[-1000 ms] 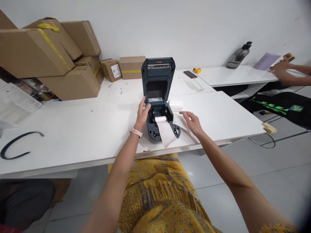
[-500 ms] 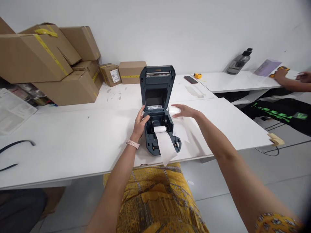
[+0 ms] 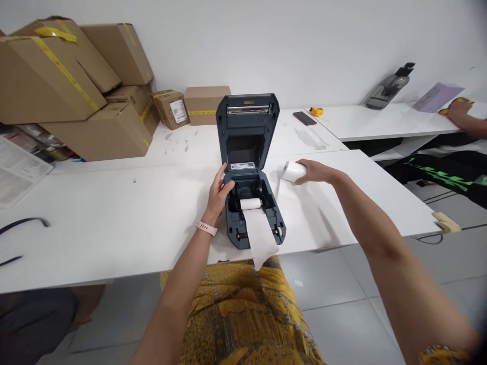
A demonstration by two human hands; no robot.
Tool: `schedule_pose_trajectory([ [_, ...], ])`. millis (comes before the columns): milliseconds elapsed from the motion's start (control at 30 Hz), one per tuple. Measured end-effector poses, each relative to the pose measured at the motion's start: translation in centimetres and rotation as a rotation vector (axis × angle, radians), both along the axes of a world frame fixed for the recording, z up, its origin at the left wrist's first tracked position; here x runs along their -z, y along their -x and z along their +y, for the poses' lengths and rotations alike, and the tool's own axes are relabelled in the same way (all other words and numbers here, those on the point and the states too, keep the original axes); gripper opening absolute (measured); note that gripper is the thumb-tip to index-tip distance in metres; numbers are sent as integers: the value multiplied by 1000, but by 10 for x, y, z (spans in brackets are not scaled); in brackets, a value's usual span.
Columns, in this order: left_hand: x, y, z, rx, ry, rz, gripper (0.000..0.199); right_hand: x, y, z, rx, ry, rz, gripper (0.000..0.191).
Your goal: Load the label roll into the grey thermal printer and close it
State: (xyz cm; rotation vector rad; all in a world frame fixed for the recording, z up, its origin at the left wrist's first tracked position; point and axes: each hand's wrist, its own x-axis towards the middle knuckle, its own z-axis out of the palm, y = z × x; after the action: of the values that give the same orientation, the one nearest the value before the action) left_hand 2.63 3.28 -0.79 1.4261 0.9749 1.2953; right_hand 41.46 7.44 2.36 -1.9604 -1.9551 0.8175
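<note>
A dark blue-grey label printer point(image 3: 232, 223) stands near the table's front edge with its lid raised. Inside it sits a small white roll point(image 3: 250, 204), and a paper strip point(image 3: 259, 235) runs from it over the front edge. My left hand point(image 3: 218, 193) rests on the printer's left side near the hinge, thumb and fingers apart. To the right of the printer, my right hand point(image 3: 310, 171) is closed round the right end of a larger white roll point(image 3: 292, 171), just above the table.
Cardboard boxes point(image 3: 102, 129) are piled at the back left. A phone point(image 3: 304, 118) and a yellow tape measure point(image 3: 316, 111) lie behind the rolls. Farther right are a bottle point(image 3: 388, 88), a purple box point(image 3: 437, 97) and another person's hand point(image 3: 462, 112).
My right hand has moved right, away from the printer, with the white roll in it. My left hand has stayed on the printer's left side.
</note>
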Motion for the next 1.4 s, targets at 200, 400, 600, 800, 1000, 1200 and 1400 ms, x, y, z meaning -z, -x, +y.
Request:
schedule_pose_trajectory([
  [200,-1,0,-1,3,-15,14,74,33,8,-47,-63,-135,798,93],
  [400,-1,0,0,-23,-11,22,72,39,24,-41,-130,10,777,95],
  [600,3,1,2,-7,-21,5,70,33,40,-19,-210,48,651,88],
  [800,-3,2,-2,112,73,10,80,-9,31,-33,23,-270,543,66],
  [1000,-8,11,-5,235,132,166,109,-68,106,-74,-440,-359,399,21],
  [1200,-9,20,-7,358,86,173,111,-55,175,-65,-884,-330,-227,41],
  [1400,-13,24,-8,402,148,66,111,-48,183,-53,-926,-137,-314,51],
])
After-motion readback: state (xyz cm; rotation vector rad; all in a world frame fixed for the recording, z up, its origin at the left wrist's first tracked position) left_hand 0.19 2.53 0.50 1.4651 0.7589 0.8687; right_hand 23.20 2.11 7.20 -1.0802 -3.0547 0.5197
